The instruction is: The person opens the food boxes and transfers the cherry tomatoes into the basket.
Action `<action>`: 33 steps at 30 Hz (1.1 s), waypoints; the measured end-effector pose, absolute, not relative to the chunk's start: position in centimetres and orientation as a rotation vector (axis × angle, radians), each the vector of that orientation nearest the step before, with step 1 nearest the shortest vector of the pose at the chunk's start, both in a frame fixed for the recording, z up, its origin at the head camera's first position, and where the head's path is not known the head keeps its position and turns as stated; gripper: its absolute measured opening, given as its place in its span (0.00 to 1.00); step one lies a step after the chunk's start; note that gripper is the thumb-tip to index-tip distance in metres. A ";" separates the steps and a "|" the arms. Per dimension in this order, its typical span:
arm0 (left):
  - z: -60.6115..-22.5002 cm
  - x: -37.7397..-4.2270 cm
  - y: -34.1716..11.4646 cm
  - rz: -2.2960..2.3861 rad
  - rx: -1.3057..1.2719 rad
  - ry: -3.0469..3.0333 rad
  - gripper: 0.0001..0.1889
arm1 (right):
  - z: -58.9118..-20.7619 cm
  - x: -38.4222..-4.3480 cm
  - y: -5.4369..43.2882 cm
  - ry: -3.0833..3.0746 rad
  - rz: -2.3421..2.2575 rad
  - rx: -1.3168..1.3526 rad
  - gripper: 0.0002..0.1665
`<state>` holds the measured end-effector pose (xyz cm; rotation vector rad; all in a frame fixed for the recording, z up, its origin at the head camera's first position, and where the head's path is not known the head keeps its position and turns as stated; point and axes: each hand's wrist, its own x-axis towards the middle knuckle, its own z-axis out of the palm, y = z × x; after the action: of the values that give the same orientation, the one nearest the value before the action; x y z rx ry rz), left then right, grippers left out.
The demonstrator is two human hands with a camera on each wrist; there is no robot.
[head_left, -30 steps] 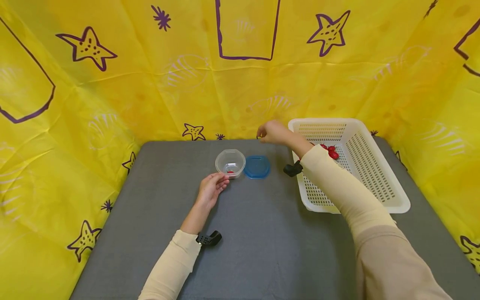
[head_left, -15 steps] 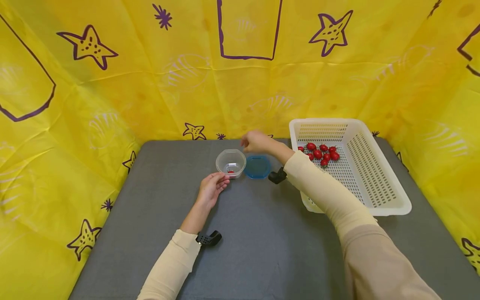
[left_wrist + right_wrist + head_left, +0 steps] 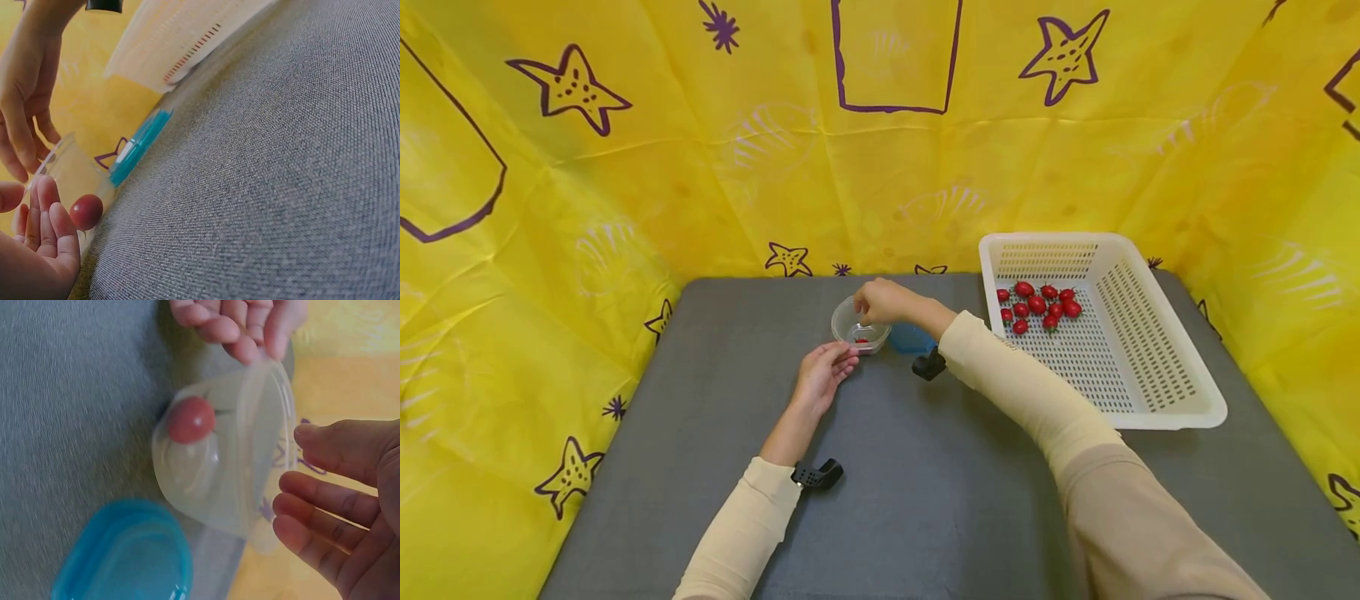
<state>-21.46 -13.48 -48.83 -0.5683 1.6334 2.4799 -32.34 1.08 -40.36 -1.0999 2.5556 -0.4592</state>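
Observation:
A small clear plastic container (image 3: 842,323) stands on the grey table, with one red cherry tomato (image 3: 192,420) inside it. My left hand (image 3: 824,373) pinches the near rim of this container between thumb and fingers. Over its opening is my right hand (image 3: 886,302), thumb and fingers apart and nothing between them in the right wrist view. A blue lid (image 3: 912,340) lies just right of the container, partly covered by my right wrist in the head view.
At the right stands a white perforated basket (image 3: 1180,367) holding several cherry tomatoes (image 3: 1037,305) in its back left part. Yellow patterned cloth (image 3: 745,200) rises behind the table and at both sides.
My right hand has moved left from beside the basket, past the lid, to over the container. More tomatoes in the basket show now. My left hand keeps its hold on the rim.

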 end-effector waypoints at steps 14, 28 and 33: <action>-48.9 -21.3 -13.7 2.496 -0.539 1.627 0.05 | -42.8 -31.5 -0.9 2.509 -0.352 -1.117 0.14; -49.0 -21.1 -13.8 2.479 -0.556 1.647 0.04 | -43.9 -31.3 -1.4 2.527 -0.258 -1.116 0.10; -48.9 -21.1 -13.8 2.482 -0.548 1.650 0.05 | -43.9 -31.3 -1.7 2.533 -0.269 -1.109 0.10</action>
<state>-21.09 -13.81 -48.92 -0.5479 1.6504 2.4820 -31.33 -1.66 -43.90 -1.1092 2.5326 -0.2692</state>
